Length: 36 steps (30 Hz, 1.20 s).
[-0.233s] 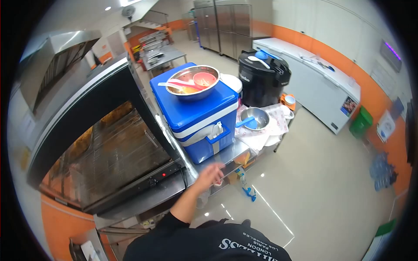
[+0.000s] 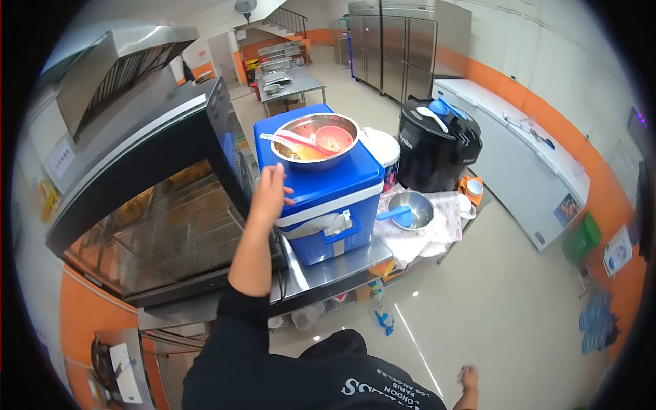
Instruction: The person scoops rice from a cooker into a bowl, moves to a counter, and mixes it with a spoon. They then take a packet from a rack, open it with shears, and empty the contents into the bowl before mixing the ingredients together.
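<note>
My left hand (image 2: pixel 272 193) reaches up beside the near left corner of a blue cooler box (image 2: pixel 328 191). Its fingers are loosely apart and nothing is in it. On the cooler lid rests a steel bowl (image 2: pixel 316 162) holding a pink bowl (image 2: pixel 333 139), a pink-handled utensil and some yellowish food. At the lower right, my right hand (image 2: pixel 468 377) hangs low over the floor, its fingers loosely bent, with nothing visible in it. Right of the cooler, a smaller steel bowl (image 2: pixel 422 210) with a blue scoop (image 2: pixel 403 216) lies on printed paper.
A glass-fronted warming cabinet (image 2: pixel 157 225) stands at the left. Behind the small bowl are a white tub (image 2: pixel 383 147) and a large black cooker (image 2: pixel 437 154). A chest freezer (image 2: pixel 519 178) runs along the right wall, near a green bin (image 2: pixel 581 239).
My left hand has risen from below the cooler's front to beside its near left corner. My right hand has come into view at the lower right. The camera view has shifted.
</note>
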Each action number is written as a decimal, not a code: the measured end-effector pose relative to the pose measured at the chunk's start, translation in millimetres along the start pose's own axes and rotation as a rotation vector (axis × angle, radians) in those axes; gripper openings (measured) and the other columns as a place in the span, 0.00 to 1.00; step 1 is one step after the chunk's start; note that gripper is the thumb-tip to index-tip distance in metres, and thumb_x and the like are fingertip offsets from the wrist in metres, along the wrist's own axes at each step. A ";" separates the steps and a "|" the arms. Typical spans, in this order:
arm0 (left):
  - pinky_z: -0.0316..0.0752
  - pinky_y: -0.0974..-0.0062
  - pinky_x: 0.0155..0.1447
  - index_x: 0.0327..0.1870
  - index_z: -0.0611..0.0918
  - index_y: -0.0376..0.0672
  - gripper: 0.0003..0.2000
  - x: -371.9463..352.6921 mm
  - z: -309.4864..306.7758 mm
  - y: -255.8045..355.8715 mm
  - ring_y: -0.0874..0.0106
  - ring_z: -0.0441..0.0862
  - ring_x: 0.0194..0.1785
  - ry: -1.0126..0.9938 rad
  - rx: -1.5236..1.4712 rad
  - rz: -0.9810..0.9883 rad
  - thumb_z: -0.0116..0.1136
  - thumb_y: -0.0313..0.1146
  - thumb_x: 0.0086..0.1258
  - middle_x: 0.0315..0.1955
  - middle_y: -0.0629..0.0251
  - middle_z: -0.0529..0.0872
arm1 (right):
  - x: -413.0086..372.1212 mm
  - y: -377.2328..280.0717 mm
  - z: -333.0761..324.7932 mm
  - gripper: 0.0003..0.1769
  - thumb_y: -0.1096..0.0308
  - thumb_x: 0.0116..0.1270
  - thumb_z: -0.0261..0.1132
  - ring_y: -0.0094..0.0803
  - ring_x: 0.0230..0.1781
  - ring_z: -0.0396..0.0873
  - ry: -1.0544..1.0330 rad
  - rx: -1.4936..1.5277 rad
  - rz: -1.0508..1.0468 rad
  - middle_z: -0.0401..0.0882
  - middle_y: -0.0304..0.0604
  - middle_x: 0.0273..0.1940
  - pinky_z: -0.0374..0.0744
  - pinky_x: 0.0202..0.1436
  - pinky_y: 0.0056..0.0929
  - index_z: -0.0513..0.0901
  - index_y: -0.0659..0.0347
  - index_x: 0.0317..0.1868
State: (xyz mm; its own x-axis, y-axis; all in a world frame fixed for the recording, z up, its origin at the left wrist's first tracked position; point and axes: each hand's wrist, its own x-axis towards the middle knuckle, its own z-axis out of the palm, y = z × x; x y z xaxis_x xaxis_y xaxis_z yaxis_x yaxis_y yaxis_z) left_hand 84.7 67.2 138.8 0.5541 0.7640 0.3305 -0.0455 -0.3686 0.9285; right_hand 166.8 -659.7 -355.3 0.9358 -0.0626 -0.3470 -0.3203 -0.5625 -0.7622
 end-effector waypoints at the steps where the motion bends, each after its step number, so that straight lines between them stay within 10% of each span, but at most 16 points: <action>1: 0.81 0.74 0.29 0.49 0.72 0.33 0.25 23.2 -3.3 -0.3 0.68 0.81 0.34 -0.009 0.035 -0.090 0.41 0.53 0.77 0.44 0.54 0.77 | 28.5 -65.7 -11.1 0.12 0.63 0.69 0.59 0.26 0.24 0.72 0.006 0.027 -0.128 0.75 0.40 0.25 0.72 0.27 0.28 0.79 0.64 0.35; 7: 0.81 0.73 0.43 0.54 0.74 0.34 0.22 82.2 -1.9 -15.5 0.68 0.77 0.48 -0.100 0.046 -0.240 0.48 0.48 0.75 0.49 0.57 0.78 | 85.3 -398.9 -27.6 0.13 0.63 0.74 0.54 0.28 0.44 0.80 -0.132 0.247 -0.514 0.80 0.42 0.46 0.78 0.43 0.26 0.77 0.64 0.50; 14: 0.83 0.64 0.51 0.52 0.75 0.37 0.14 70.5 8.1 -5.8 0.71 0.81 0.52 0.075 -0.254 -0.241 0.46 0.37 0.76 0.47 0.57 0.81 | 146.3 -559.1 -17.4 0.14 0.69 0.73 0.54 0.30 0.47 0.79 -0.352 0.170 -0.808 0.77 0.43 0.53 0.78 0.46 0.28 0.74 0.64 0.55; 25: 0.75 0.75 0.57 0.56 0.75 0.35 0.15 0.1 82.4 78.7 0.74 0.80 0.52 0.308 -0.279 -0.182 0.45 0.35 0.76 0.49 0.62 0.82 | 346.8 -860.6 -39.8 0.23 0.62 0.69 0.62 0.36 0.53 0.77 -0.063 -0.095 -1.400 0.76 0.52 0.54 0.77 0.53 0.33 0.70 0.59 0.61; 32: 0.77 0.74 0.55 0.58 0.72 0.35 0.16 -93.6 220.2 129.5 0.73 0.81 0.52 0.697 -0.273 -0.201 0.44 0.35 0.76 0.50 0.59 0.82 | 410.2 -933.8 53.8 0.35 0.72 0.61 0.60 0.60 0.61 0.70 -0.516 -0.569 -1.384 0.72 0.67 0.58 0.68 0.65 0.46 0.60 0.48 0.69; 36: 0.77 0.76 0.53 0.50 0.74 0.38 0.10 -140.6 294.1 135.0 0.76 0.80 0.48 0.895 -0.161 -0.232 0.45 0.34 0.76 0.45 0.62 0.81 | 423.6 -921.4 62.1 0.35 0.78 0.63 0.51 0.56 0.66 0.67 -0.265 -0.152 -1.833 0.71 0.62 0.61 0.64 0.70 0.43 0.56 0.59 0.72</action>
State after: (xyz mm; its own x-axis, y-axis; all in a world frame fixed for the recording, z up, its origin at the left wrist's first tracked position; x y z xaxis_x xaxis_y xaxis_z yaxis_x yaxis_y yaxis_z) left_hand 245.1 -245.7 167.9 -0.2786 0.9571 0.0798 -0.1657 -0.1298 0.9776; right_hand 849.2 -116.7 166.1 0.0057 0.7391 0.6736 0.9666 0.1686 -0.1932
